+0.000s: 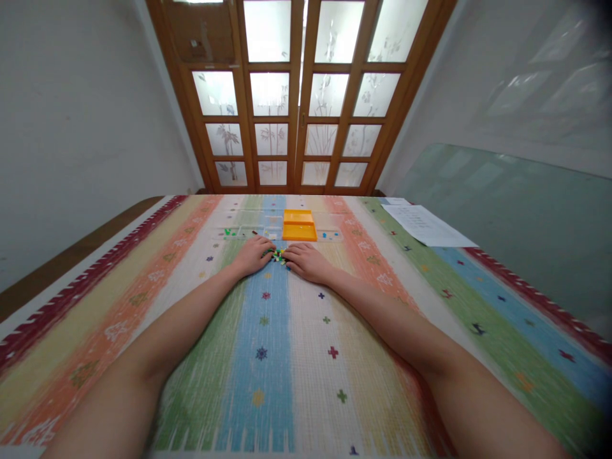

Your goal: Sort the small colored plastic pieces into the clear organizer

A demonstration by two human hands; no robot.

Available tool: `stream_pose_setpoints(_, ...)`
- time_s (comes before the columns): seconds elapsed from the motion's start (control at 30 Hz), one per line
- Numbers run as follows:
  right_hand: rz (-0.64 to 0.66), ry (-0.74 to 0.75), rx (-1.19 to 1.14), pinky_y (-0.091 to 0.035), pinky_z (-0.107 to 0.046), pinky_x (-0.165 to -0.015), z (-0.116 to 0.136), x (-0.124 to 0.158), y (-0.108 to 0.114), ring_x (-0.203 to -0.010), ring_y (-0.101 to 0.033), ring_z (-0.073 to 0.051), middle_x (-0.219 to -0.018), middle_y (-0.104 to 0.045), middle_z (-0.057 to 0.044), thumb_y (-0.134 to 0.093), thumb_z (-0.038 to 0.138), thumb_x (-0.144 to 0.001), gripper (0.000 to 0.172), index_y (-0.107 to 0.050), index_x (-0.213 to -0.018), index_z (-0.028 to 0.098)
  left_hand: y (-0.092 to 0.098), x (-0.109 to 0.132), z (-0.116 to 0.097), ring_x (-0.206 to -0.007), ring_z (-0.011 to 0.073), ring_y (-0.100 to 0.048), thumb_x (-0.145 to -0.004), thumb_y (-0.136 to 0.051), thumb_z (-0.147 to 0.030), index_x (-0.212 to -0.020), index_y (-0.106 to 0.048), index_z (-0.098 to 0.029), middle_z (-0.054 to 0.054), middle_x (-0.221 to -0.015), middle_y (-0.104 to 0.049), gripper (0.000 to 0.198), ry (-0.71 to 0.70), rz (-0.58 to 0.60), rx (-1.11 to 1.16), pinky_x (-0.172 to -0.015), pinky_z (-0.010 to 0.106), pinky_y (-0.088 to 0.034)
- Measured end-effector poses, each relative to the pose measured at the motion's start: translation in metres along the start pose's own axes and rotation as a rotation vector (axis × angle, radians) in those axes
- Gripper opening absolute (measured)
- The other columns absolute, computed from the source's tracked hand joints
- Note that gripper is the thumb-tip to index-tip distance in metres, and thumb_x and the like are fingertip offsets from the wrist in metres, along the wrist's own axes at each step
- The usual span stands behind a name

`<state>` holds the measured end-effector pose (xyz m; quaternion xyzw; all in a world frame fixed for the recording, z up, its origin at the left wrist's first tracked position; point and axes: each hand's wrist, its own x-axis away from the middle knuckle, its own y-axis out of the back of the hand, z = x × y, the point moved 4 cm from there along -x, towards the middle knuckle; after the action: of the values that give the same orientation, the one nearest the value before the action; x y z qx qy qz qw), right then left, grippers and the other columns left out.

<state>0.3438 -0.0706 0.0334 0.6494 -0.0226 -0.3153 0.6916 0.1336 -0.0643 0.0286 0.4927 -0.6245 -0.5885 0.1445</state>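
Note:
A small heap of tiny coloured pieces (pixel 278 255), mostly green, yellow and white with some dark ones, lies on the striped cloth between my hands. They look like small building bricks, but are too small to make out singly. My left hand (pixel 254 256) rests palm down at the heap's left side, fingers lightly bent and fingertips touching its edge. From the right, my right hand (pixel 308 261) lies with its fingers stretched over the heap's edge. A blue piece (pixel 287 268) shows beneath it. Both palms are hidden.
Just beyond my hands stands an open orange box (pixel 299 232). Clear trays flank it, with green pieces (pixel 229 233) at left and blue pieces (pixel 325 235) at right. Paper sheets (pixel 428 225) lie at the far right. A glass-paned wooden door (pixel 296 118) closes the far side.

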Motion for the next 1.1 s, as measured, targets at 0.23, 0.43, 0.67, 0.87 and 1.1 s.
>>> stream_pose_setpoints(0.23, 0.004, -0.012, 0.035, -0.038, -0.047, -0.113, -0.001, -0.004, -0.004, -0.127, -0.056, -0.027, -0.129, -0.069, -0.011, -0.046, 0.037, -0.108, 0.038, -0.066, -0.138, 0.025, 0.000, 0.001, 0.006, -0.112, 0.0271, -0.060, -0.097, -0.055, -0.027, -0.108, -0.076, -0.024, 0.009, -0.111, -0.073, 0.024, -0.028, -0.029, -0.017, -0.107, 0.046, -0.044)
stream_pose_setpoints(0.43, 0.001, -0.005, 0.031, -0.039, -0.047, -0.112, -0.002, -0.007, -0.008, -0.127, -0.057, -0.027, -0.128, -0.070, -0.012, -0.047, 0.035, -0.108, 0.037, -0.069, -0.135, 0.023, 0.002, 0.005, 0.013, -0.108, 0.0270, -0.059, -0.098, -0.054, -0.030, -0.106, -0.078, -0.026, 0.008, -0.108, -0.072, 0.025, 0.026, -0.035, -0.066, -0.103, 0.045, -0.045)
stream_pose_setpoints(0.67, 0.003, -0.029, -0.012, -0.046, -0.040, -0.102, -0.009, -0.016, -0.011, -0.113, -0.063, -0.024, -0.120, -0.072, -0.011, -0.045, 0.032, -0.109, 0.035, -0.073, -0.127, 0.021, 0.003, 0.007, 0.019, -0.101, 0.0259, -0.061, -0.096, -0.057, -0.032, -0.103, -0.078, -0.026, 0.008, -0.099, -0.071, 0.023, 0.082, -0.035, -0.128, -0.095, 0.041, -0.048)
stream_pose_setpoints(0.87, 0.018, -0.034, 0.001, -0.045, -0.036, -0.098, -0.005, -0.024, -0.010, -0.108, -0.063, -0.022, -0.115, -0.073, -0.010, -0.044, 0.033, -0.110, 0.035, -0.074, -0.119, 0.019, 0.001, 0.008, 0.026, -0.098, 0.0250, -0.062, -0.095, -0.059, -0.027, -0.098, -0.079, -0.024, 0.007, -0.096, -0.071, 0.020, 0.102, -0.036, -0.116, -0.092, 0.039, -0.048)
stream_pose_setpoints(1.1, -0.003, -0.101, 0.011, -0.043, -0.035, -0.095, -0.003, -0.025, -0.007, -0.103, -0.063, -0.022, -0.109, -0.073, -0.010, -0.042, 0.032, -0.110, 0.035, -0.074, -0.108, 0.016, 0.003, 0.008, 0.024, -0.103, 0.0239, -0.061, -0.097, -0.059, -0.027, -0.104, -0.079, -0.025, 0.007, -0.101, -0.071, 0.021, 0.089, -0.045, -0.060, -0.097, 0.038, -0.046)
